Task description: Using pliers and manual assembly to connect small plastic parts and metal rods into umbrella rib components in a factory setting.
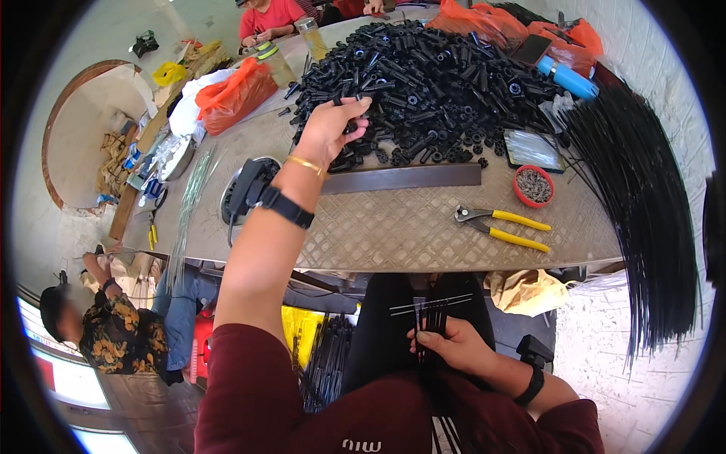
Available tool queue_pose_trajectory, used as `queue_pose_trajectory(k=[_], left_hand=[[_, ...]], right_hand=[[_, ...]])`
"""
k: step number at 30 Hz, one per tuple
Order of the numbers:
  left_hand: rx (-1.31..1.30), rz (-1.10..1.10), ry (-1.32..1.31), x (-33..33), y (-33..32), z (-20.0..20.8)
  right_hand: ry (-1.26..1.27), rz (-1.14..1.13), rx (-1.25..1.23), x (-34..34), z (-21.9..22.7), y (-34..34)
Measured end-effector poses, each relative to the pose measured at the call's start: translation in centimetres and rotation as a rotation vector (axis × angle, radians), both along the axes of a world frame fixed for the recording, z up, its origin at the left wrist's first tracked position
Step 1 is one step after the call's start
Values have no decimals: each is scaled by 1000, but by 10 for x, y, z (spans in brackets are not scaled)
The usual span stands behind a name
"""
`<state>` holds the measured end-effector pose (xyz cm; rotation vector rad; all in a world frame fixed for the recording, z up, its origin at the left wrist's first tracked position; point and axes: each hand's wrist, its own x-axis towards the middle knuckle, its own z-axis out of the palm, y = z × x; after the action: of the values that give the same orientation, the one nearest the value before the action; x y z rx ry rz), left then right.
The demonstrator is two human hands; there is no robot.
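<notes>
A large heap of black plastic tube-like parts [423, 83] covers the far side of the table. At its left edge my left hand [336, 129] reaches in with curled fingers and thumb bent inward. Dark bits show between those fingers, but I cannot make out what they hold against the black heap. Down over my lap, my right hand [454, 344] is closed around a bundle of thin black rods [431, 321], held roughly upright. Thin pale wires [408, 309] cross the rods near their upper ends.
On the table are yellow-handled pliers [503, 227], a red bowl of small metal pieces [533, 186], a dark flat bar [401, 178] and a blue bottle [567, 77]. Long black rods [643, 204] hang over the right edge. Pale wires [189, 212] lie left. Another person [125, 325] sits at the left.
</notes>
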<state>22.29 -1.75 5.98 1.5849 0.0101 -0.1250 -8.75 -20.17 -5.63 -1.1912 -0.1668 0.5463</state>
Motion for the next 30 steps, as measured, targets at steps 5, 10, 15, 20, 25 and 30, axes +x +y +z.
queue_pose_trajectory(k=[5, 10, 15, 20, 25, 30], left_hand=[[-215, -196, 142, -84, 25, 8], [-319, -195, 246, -162, 48, -28], [-372, -147, 375, -208, 60, -57], [-344, -116, 432, -228, 56, -68], [-328, -164, 390, -232, 53, -70], [-326, -224, 366, -230, 52, -71]], right_hand=[[81, -48, -20, -2, 0, 10], [125, -58, -87, 5, 1, 21], [119, -40, -79, 10, 4, 29], [145, -30, -100, 12, 1, 32], [175, -20, -122, 14, 1, 36], [176, 3, -120, 17, 0, 36]])
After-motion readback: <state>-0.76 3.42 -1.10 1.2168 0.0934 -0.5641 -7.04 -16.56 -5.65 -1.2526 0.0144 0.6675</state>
